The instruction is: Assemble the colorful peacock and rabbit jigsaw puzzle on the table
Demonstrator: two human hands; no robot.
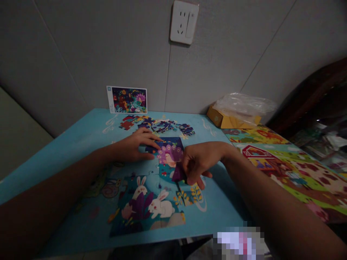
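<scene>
A partly joined jigsaw puzzle (151, 202) lies on a light blue table, showing two white rabbits and a purple peacock-like bird. My left hand (137, 145) rests at its upper left part, fingers spread and fingertips touching the dark upper pieces. At the right edge of the puzzle, my right hand (202, 160) is bent down with curled fingers beside the purple bird section. What those fingers hold, if anything, is hidden behind the hand. Loose puzzle pieces (164, 125) are heaped beyond both hands.
A picture card (129, 100) of the puzzle scene leans on the wall at the back. On the right stand a yellow box (230, 121) with clear plastic wrap (244, 104) on it and a farm picture (298, 173). A wall socket (184, 22) is above.
</scene>
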